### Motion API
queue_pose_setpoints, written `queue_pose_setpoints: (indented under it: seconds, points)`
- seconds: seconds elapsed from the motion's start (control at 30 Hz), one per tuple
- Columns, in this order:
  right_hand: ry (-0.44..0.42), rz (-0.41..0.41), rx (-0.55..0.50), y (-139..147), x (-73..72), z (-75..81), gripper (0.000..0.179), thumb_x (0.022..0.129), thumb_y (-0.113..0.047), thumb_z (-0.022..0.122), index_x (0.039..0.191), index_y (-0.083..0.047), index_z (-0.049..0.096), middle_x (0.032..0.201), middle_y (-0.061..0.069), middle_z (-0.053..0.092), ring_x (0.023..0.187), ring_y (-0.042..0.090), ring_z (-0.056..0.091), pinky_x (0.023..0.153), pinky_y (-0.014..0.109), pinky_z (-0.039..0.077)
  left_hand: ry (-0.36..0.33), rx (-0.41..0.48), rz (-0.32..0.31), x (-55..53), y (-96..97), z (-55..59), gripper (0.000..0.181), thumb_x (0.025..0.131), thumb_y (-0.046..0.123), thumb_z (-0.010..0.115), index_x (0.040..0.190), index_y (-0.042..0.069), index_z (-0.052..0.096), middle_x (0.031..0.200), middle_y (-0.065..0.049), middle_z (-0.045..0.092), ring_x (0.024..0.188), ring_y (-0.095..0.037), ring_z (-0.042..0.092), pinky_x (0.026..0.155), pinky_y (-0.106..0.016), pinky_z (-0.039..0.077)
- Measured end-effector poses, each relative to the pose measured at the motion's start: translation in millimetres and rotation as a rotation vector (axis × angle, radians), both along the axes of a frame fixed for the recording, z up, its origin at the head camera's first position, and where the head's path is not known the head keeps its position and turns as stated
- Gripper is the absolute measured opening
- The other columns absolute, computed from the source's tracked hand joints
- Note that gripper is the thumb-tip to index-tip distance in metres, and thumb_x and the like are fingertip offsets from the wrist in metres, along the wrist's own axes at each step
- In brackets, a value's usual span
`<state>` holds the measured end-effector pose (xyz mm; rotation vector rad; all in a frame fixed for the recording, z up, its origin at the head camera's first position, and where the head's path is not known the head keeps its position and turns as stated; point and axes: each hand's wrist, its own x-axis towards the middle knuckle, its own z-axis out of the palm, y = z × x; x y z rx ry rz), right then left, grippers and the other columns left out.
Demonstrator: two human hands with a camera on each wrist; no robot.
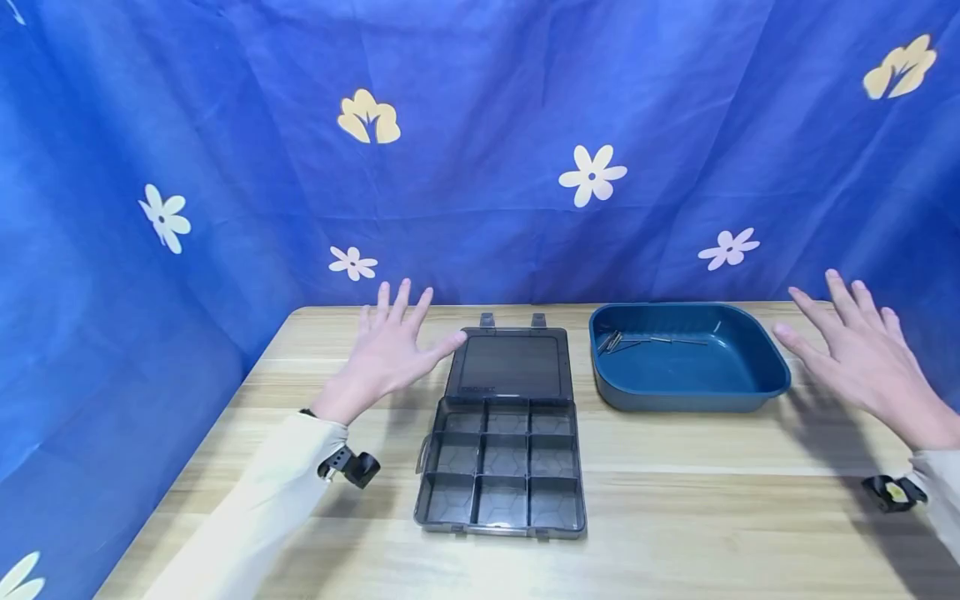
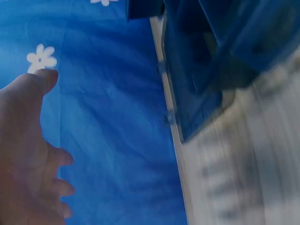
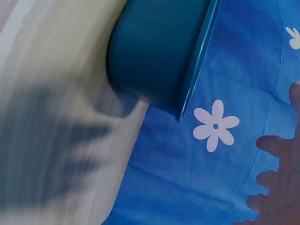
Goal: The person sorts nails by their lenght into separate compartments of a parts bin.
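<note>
My left hand [image 1: 386, 350] is raised with its fingers spread, holding nothing; in the head view its thumb overlaps the lid edge of a dark translucent compartment box [image 1: 504, 462]. The box lies on the table with its lid [image 1: 513, 363] folded back and several divided compartments showing. On the far right, my right hand [image 1: 862, 354] is also spread and holds nothing, just beside a blue plastic basin [image 1: 690, 400]. Several thin metal rods [image 1: 613, 341] lie in the basin's left part. The left wrist view shows the left hand [image 2: 28, 154] apart from the box.
The light wooden table [image 1: 675, 517] carries both the box and the basin. Behind and to the left hangs a blue curtain [image 1: 480, 208] with white and yellow flower shapes, close to the table's back edge. Black wrist straps [image 1: 348, 465] sit over light sleeves.
</note>
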<state>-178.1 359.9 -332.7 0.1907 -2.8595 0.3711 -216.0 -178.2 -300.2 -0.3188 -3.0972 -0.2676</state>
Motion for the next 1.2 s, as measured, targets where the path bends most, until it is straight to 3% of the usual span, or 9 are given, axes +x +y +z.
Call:
queue_pose_setpoints:
  seconds: [0.27, 0.4, 0.57, 0.73, 1.2]
  points:
    - [0.014, 0.023, -0.04, 1.7, 3.4, -8.4, 0.063, 0.101, -0.041, 0.04, 0.153, -0.007, 0.025, 0.157, 0.028, 0.004, 0.143, 0.05, -0.001, 0.108, 0.072, -0.003, 0.018, 0.029, -0.134, 5.8, 32.1, -0.1, 0.099, 0.089, 0.075, 0.032, 0.154, 0.003, 0.012, 0.16, -0.018, 0.0, 0.147, -0.035, -0.008, 0.12, -0.048, 0.003]
    - [0.02, 0.029, -0.054, 1.8, 3.6, -12.8, 0.063, 0.103, -0.037, 0.038, 0.15, 0.001, 0.024, 0.154, 0.032, 0.016, 0.142, 0.05, 0.01, 0.108, 0.072, 0.0, 0.021, 0.036, -0.203, 7.3, 47.4, -2.8, 0.095, 0.093, 0.067, 0.034, 0.151, -0.005, 0.013, 0.159, -0.023, 0.005, 0.148, -0.034, -0.001, 0.121, -0.043, 0.006]
    - [0.042, 0.083, -0.069, 1.7, 3.1, -20.4, 0.057, 0.105, -0.027, 0.034, 0.144, 0.015, 0.027, 0.145, 0.039, 0.027, 0.139, 0.05, 0.02, 0.114, 0.063, 0.004, 0.0, 0.051, -0.283, 9.2, 69.0, -7.9, 0.085, 0.098, 0.058, 0.033, 0.15, -0.007, 0.015, 0.158, -0.024, 0.006, 0.147, -0.033, 0.001, 0.12, -0.041, 0.005]
    - [0.065, 0.126, -0.082, -2.3, 9.1, -28.1, 0.051, 0.105, -0.019, 0.035, 0.139, 0.019, 0.033, 0.141, 0.04, 0.033, 0.134, 0.054, 0.028, 0.117, 0.053, 0.013, -0.04, 0.015, -0.364, 10.2, 99.0, -16.5, 0.078, 0.102, 0.053, 0.028, 0.15, -0.007, 0.017, 0.158, -0.022, 0.007, 0.147, -0.032, 0.004, 0.119, -0.041, 0.007]
    - [0.064, 0.137, -0.091, -18.0, 14.7, -47.0, 0.05, 0.104, -0.019, 0.04, 0.136, 0.019, 0.038, 0.14, 0.04, 0.036, 0.128, 0.055, 0.036, 0.113, 0.058, 0.021, -0.098, -0.041, -0.535, 20.6, 167.7, -41.8, 0.071, 0.103, 0.048, 0.029, 0.15, -0.004, 0.021, 0.158, -0.02, 0.015, 0.148, -0.03, 0.01, 0.121, -0.037, 0.013]
